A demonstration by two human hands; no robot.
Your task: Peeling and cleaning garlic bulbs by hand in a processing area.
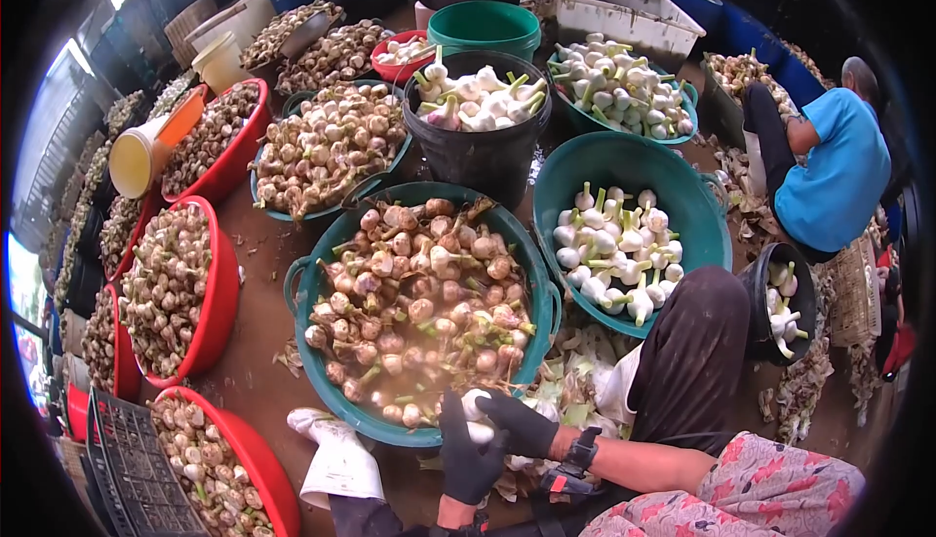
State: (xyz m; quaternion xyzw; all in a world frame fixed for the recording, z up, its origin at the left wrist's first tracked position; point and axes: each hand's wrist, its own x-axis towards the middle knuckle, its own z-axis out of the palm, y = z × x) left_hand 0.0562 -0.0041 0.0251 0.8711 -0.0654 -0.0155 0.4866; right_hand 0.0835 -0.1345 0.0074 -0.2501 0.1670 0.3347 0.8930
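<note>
My left hand [468,460], in a black glove, grips white peeled garlic [480,433] just past the near rim of a green tub [365,412]. My right hand [521,421], gloved in black too, has its fingers on the same garlic. Those fingers cover its middle, so I cannot tell whether it is one bulb or two. Brownish unpeeled garlic bulbs [420,310] fill the tub, partly under murky water. To the right, cleaned white bulbs with green stems [621,244] lie in a second green tub [629,164].
Peeled skins [578,376] litter the floor beside my knee. A black bucket [468,149] of white garlic stands beyond the tub. Red tubs [219,295] of unpeeled garlic line the left. A small black bucket [753,295] lies tilted at right, near a person in blue [837,164].
</note>
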